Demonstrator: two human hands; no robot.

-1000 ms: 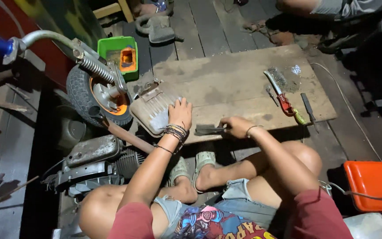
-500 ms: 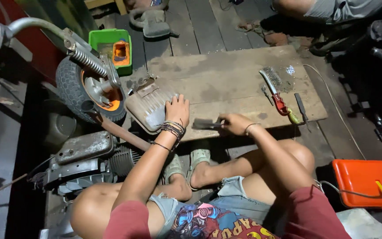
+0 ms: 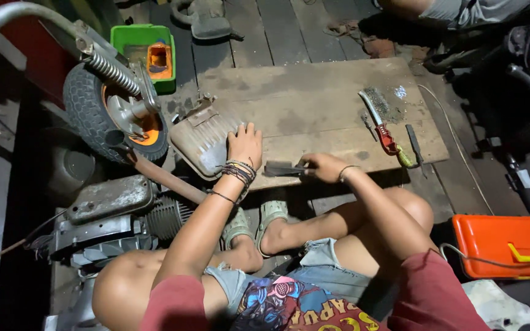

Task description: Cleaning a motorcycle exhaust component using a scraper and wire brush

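Ideally, the left hand (image 3: 245, 144) keeps pressing flat, fingers spread, on the ribbed metal cover (image 3: 202, 138) at the wooden board's (image 3: 314, 104) left edge, while the right hand (image 3: 320, 167), fingers closed around the dark flat tool (image 3: 280, 168), works steadily just beside it.

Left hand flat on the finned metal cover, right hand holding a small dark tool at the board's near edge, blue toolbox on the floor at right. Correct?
One error: the toolbox is orange, not blue, as the head view shows. The rest stands: left hand rests on the finned metal cover, right hand holds the small dark tool at the board's near edge.
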